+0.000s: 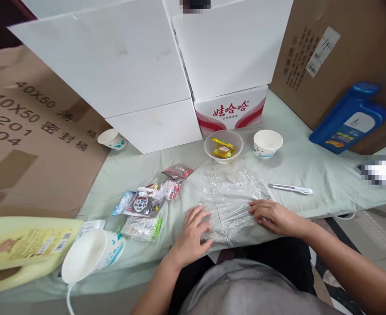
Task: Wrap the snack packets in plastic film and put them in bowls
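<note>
Both hands lie flat on a clear plastic bag (230,199) spread on the bench (311,170), near its front edge. Bench is covered with a pale green cloth.

Left hand (193,234): palm down, fingers spread and extended, pressing on the bag's left near corner. Grip is open; nothing clasped.

Right hand (271,215): palm down on the bag's right near edge, fingers (257,205) pointing left along the film. Grip open likewise; it only rests on the bag.

The bag is crinkled and looks flat; whether anything is inside it, cannot tell.

Surroundings:
- Clear bowl (223,145) just behind the bag, holding yellow packets (223,148).
- White paper bowl (267,143) just right of the clear bowl, upright.
- White pen-like tool (290,188) lying right of the bag, apart from it.
- Loose group of snack packets (147,202) left of the bag, with a red one (177,172) farthest back.
- Paper cup (92,254) on its side at the near left, touching a pale yellow jug (25,247), also on its side.
- Another small cup (111,139) at the far left, against a white box (114,74).
- Second box with red lettering (231,110) behind the clear bowl.
- Blue jug (350,118) leaning on brown cardboard (344,35) at the far right.
</note>
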The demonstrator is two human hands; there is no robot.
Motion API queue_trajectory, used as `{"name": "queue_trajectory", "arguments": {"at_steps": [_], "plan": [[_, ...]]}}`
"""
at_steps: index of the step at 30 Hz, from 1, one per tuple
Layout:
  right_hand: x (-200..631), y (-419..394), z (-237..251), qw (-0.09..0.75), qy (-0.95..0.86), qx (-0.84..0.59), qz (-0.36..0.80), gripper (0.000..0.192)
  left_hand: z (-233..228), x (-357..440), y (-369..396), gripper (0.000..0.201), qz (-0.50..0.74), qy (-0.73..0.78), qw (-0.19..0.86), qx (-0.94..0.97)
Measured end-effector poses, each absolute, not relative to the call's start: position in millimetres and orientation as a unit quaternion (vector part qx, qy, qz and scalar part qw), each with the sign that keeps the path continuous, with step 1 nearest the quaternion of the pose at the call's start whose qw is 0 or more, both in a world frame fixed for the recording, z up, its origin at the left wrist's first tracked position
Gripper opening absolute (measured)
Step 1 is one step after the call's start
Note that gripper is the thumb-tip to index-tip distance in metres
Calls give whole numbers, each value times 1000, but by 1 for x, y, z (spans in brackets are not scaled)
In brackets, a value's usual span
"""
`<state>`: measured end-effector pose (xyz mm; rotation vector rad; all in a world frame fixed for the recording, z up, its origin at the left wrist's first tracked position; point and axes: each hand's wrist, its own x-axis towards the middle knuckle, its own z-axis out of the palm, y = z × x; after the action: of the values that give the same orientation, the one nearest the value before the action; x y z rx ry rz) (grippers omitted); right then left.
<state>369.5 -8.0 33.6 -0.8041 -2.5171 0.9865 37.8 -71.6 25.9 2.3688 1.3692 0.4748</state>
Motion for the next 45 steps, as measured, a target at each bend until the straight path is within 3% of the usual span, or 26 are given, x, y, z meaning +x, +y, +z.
{"name": "queue_trajectory", "arguments": {"at_steps": [7,10,13,17,23,27,30,33,36,40,42,45], "plan": [[376,-9,38,276,-740,-422,445,32,47,26,-73,7,250,502,446,698],[367,6,33,324,-672,-500,440,44,43,33,-52,12,308,555,478,607],[359,23,23,318,-661,-596,328,42,31,46,-24,12,349,624,417,561],[355,35,11,235,-686,-673,150,30,16,61,4,25,330,701,266,574],[353,33,5,153,-695,-697,83,36,8,68,2,45,241,735,54,631],[350,30,4,138,-702,-694,78,45,12,76,-8,22,314,640,-88,696],[351,30,1,142,-708,-688,69,46,13,87,-12,17,272,520,-29,809],[360,35,-1,159,-710,-683,68,37,7,96,-14,36,172,468,34,866],[372,40,6,222,-691,-687,34,30,0,97,-15,52,120,483,45,866],[370,31,21,325,-734,-595,-42,26,-1,98,-16,52,116,492,49,862],[361,20,25,308,-810,-499,-16,28,1,98,-16,51,120,493,50,860],[357,6,20,212,-895,-389,57,44,5,90,-22,50,129,504,47,853]]}}
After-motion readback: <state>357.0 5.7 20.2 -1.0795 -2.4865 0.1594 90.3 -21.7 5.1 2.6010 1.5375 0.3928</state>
